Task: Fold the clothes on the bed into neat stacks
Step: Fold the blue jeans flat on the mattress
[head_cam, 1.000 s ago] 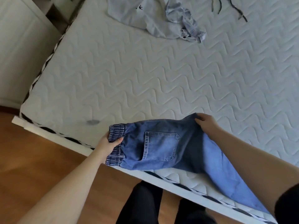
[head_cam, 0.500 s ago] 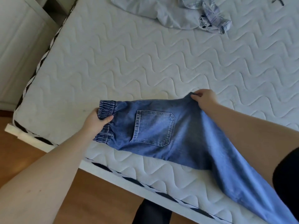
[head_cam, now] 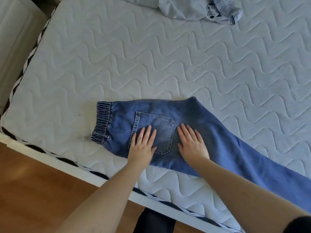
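Note:
A pair of blue jeans [head_cam: 217, 132] lies flat near the front edge of the white quilted mattress [head_cam: 151, 64], folded lengthwise, elastic waistband at the left and back pocket facing up. The legs run off to the lower right. My left hand [head_cam: 143, 145] lies flat on the pocket with straight fingers. My right hand [head_cam: 191, 145] presses flat on the denim just right of the pocket. A crumpled light-blue garment [head_cam: 190, 9] with a small animal print sits at the far top of the bed.
The bed's white frame edge [head_cam: 50, 158] with black-and-white trim runs diagonally along the front. Wooden floor [head_cam: 42, 190] lies at the lower left. A pale cabinet [head_cam: 15, 39] stands to the left of the bed.
Both hands have let go of the jeans' waistband and crotch and now lie flat on them. The jeans went from held up to lying on the mattress.

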{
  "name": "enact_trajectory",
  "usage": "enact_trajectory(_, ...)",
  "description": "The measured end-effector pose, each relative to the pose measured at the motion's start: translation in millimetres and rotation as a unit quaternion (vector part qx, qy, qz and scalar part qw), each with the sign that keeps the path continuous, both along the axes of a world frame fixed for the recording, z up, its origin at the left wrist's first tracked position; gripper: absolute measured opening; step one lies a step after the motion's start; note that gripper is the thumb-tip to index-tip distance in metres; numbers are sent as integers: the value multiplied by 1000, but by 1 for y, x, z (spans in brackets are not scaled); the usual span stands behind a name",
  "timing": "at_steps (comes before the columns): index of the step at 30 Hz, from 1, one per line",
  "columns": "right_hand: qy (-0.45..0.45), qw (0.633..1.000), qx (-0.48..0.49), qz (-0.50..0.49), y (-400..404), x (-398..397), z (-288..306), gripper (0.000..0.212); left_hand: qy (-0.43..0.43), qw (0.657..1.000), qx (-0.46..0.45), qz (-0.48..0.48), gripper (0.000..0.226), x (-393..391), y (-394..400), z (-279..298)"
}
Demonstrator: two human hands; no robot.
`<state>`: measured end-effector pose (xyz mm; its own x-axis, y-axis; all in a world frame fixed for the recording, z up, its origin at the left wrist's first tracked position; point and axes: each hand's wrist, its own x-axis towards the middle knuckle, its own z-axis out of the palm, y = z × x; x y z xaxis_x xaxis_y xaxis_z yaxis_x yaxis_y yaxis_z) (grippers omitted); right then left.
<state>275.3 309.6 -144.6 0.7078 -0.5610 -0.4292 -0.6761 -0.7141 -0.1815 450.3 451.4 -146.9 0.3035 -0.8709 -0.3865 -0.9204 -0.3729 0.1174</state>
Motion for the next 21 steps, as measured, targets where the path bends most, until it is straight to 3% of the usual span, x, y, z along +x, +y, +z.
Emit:
enact_trajectory(4,91,995,-6,36,-15,-50,-2,74,4,990,142,-8,76,9,-15,-7)
enact_trajectory(7,122,993,4,1,-22,-77,7,73,1,984,178,6,75,3,-34,9)
enact_trajectory(11,135,989,37,-55,-27,-118,27,68,10,988,152,4,67,-32,-59,34)
enact_trajectory(16,141,982,77,-95,-26,-185,44,65,109,979,144,-93,60,-117,-71,41)
enact_trajectory(21,125,979,84,-138,-18,-265,52,63,150,966,121,-174,62,-213,-91,46)
